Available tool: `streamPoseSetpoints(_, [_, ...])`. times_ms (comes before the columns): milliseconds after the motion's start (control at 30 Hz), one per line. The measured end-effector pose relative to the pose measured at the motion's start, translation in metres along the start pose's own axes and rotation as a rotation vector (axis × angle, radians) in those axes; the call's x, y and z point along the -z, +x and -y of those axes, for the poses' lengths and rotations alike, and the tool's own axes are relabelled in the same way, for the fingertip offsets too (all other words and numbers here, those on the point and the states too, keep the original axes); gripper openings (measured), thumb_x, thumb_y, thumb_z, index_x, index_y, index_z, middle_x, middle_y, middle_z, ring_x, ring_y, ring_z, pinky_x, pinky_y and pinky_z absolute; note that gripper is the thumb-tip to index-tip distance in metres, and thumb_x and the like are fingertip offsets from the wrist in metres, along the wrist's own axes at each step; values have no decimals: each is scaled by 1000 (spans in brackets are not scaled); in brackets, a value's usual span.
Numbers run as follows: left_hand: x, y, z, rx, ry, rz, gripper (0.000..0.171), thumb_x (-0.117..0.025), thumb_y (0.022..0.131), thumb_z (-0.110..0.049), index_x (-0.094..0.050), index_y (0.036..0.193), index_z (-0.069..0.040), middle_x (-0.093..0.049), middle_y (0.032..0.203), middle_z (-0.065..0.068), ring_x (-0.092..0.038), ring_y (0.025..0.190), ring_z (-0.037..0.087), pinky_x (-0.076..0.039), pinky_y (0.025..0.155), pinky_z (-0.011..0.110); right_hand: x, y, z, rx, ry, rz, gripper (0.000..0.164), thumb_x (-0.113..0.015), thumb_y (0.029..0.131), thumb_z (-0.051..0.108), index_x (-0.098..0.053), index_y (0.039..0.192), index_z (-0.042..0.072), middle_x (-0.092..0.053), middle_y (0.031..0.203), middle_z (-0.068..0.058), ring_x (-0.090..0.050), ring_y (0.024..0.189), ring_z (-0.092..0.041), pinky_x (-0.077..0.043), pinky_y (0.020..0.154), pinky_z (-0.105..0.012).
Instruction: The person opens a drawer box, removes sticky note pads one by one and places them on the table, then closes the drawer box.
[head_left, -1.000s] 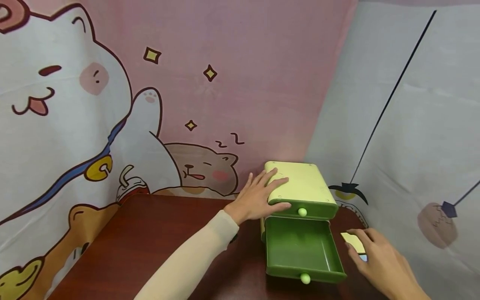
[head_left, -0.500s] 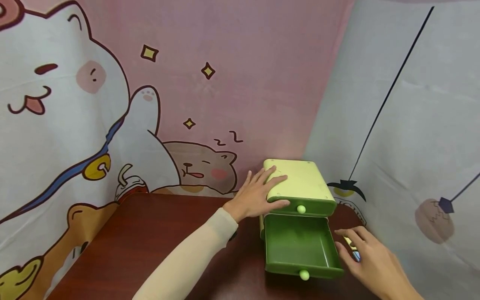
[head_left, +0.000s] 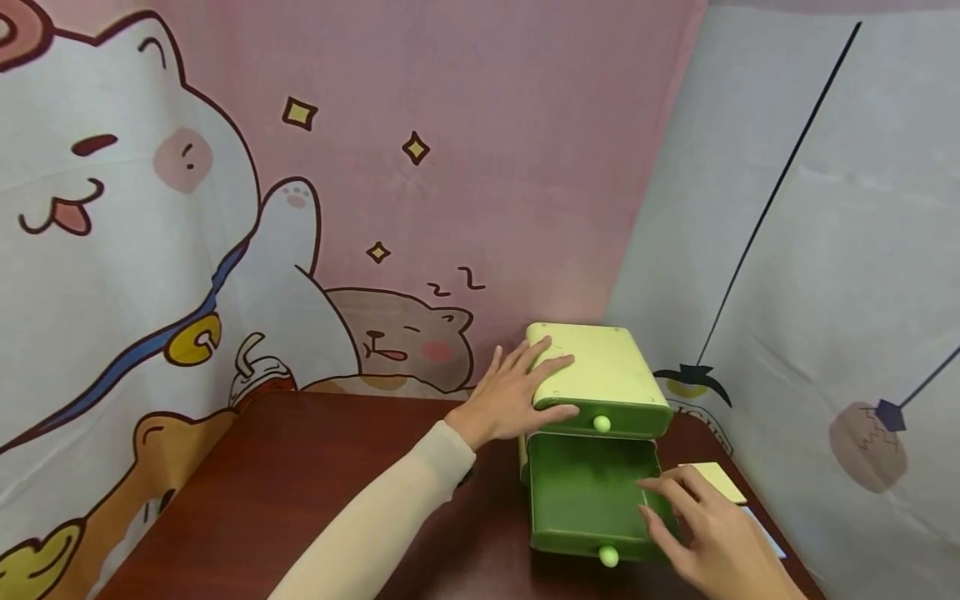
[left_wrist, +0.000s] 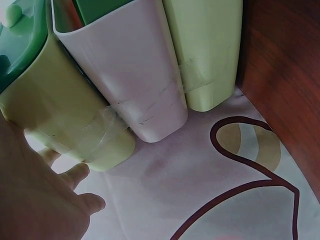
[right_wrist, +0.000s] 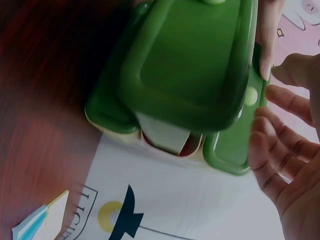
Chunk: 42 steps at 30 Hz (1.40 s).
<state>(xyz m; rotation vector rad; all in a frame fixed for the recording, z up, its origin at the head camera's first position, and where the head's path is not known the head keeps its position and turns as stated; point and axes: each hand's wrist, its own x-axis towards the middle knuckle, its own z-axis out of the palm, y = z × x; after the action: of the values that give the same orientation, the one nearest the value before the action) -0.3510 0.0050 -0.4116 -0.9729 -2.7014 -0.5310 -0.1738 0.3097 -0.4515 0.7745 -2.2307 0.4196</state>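
Observation:
A small chest of drawers (head_left: 600,362) has a pale yellow top and green drawer fronts with round knobs. Its middle drawer (head_left: 577,492) is pulled out, and its visible inside is bare. My left hand (head_left: 506,396) rests spread on the top's left edge, thumb along the upper front. Over the right side of the pulled-out drawer is my right hand (head_left: 701,533), fingers loosely bent, holding nothing. To the right on the table lie a yellow paper pad (head_left: 720,481) and a light blue pad (head_left: 765,532), the blue one partly hidden by the right hand.
The dark red-brown table (head_left: 300,500) extends to the left. A cartoon-printed cloth (head_left: 487,167) hangs close behind the chest and along the right side. Clear tape (left_wrist: 107,125) joins the chest's tiers at the side.
My right hand has moved left from over the pads to the right side of the open drawer, uncovering more of both pads. The left hand and the chest stay in place.

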Motion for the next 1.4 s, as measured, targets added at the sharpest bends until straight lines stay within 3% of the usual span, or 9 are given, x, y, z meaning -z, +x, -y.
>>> streamPoseSetpoints(67, [-1,-1,1,1,0,0,86,-49,109,-89,-24,183,-56,-10,199,-6,-18,185,34,-9,148,73,-3,1,5,41,29,-16,35,-64,120,50,-83,115,22,-64,103,10,-45,69,11,-36,53,-8])
streamPoseSetpoints(133, [-2,-1,1,3,-4,2,85,-49,109,-89,-24,183,-57,-10,199,-6,-18,186,34,-9,148,73,-7,1,10,69,36,-26,49,-51,121,59,-83,114,22,-63,100,12,-45,68,12,-36,53,-6])
streamPoseSetpoints(367, [-1,-1,3,9,-2,7,85,-49,109,-90,-22,183,-58,-9,199,-7,-17,186,33,-7,148,72,-15,-6,20,129,69,-38,47,-53,121,54,-84,108,22,-68,95,12,-47,66,13,-38,56,-4])
streamPoseSetpoints(567, [0,2,3,3,21,8,86,-47,109,-90,-22,184,-56,-8,200,-7,-18,185,35,-9,148,73,-21,-13,24,182,26,-14,46,-51,122,56,-83,105,28,-67,93,14,-41,63,16,-33,53,-4])
streamPoseSetpoints(800, [0,3,0,2,22,13,86,-49,109,-89,-22,184,-56,-9,200,-7,-17,186,34,-8,148,72,-23,-14,28,278,15,-62,46,-53,123,49,-85,100,26,-67,93,14,-49,56,12,-37,51,-4])
streamPoseSetpoints(933, [0,3,0,5,21,8,86,-49,109,-90,-22,184,-57,-9,199,-7,-17,186,33,-7,149,72,-26,-15,29,307,11,-48,48,-51,124,50,-85,97,28,-65,88,15,-46,55,12,-36,51,-2])
streamPoseSetpoints(1167, [1,3,0,0,7,2,86,-48,109,-89,-22,184,-57,-9,200,-7,-18,185,35,-9,148,73,-33,-24,29,307,-27,-13,52,-45,126,49,-84,97,31,-61,78,19,-32,52,13,-24,51,0])
streamPoseSetpoints(1400, [-1,1,2,-1,2,1,86,-50,109,-89,-23,184,-55,-10,199,-6,-18,185,35,-9,148,73,-37,-28,33,283,-32,1,52,-43,125,51,-83,99,31,-63,75,21,-33,53,15,-24,49,-3])
